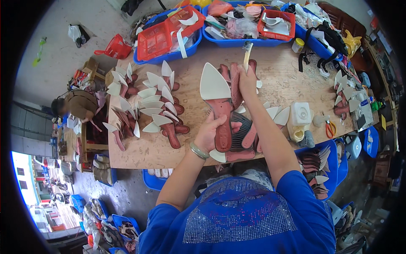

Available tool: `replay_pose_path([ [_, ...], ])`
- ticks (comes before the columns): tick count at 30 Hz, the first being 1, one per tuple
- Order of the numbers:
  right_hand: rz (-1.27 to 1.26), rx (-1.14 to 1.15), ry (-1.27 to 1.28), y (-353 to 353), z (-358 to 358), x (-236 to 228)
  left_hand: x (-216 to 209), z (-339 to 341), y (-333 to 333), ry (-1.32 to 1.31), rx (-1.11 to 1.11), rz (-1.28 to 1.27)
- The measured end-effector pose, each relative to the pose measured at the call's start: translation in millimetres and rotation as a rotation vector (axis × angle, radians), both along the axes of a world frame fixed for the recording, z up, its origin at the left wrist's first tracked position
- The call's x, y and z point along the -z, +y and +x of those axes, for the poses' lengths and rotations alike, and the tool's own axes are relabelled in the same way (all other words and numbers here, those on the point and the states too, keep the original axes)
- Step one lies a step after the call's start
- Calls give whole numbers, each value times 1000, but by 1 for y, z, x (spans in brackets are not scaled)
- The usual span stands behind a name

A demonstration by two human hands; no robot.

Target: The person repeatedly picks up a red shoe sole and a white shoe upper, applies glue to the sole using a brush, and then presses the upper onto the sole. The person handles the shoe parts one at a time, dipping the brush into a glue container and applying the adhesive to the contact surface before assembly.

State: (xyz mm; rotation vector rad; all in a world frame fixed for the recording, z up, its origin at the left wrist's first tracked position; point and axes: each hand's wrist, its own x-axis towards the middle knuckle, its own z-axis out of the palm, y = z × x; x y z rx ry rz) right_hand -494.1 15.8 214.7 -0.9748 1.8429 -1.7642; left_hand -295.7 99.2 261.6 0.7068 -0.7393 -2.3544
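My left hand [206,134] is closed round a reddish-brown shoe insole [223,127] with a white pointed toe piece [214,82], held above the table. My right hand [248,82] grips a small brush [246,59] with a pale handle and a dark tip pointing away from me. Right beside it is another reddish sole piece [235,86]; whether my fingers hold this too, I cannot tell. Beneath my hands lie a dark ribbed piece [242,134] and more insoles [241,155], partly hidden by my arms.
Insoles with white toes [163,103] lie in clusters on the wooden table [139,157]. At right stand a white plastic container [300,114] and orange-handled pliers [330,128]. Full blue bins [228,42] line the far edge. A person [80,105] bends over at left.
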Motion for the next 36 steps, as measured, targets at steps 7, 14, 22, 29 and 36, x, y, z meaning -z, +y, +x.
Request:
replay_pose_path([
  [7, 16, 72, -115, -38, -25, 14, -15, 22, -11, 51, -360, -234],
  [14, -410, -111, -826, -69, -40, 29, 12, 82, -10, 10, -260, -9],
  [22, -149, 72, -431, -20, -108, 83, 28, 63, 5, 13, 55, 250],
  [29, 370, -161, 112, 132, -75, 9, 35, 50, 3, -141, 331, 287],
  [36, 108, -328, 626, 229, -24, -11, 26, 13, 29, -45, 430, 392],
])
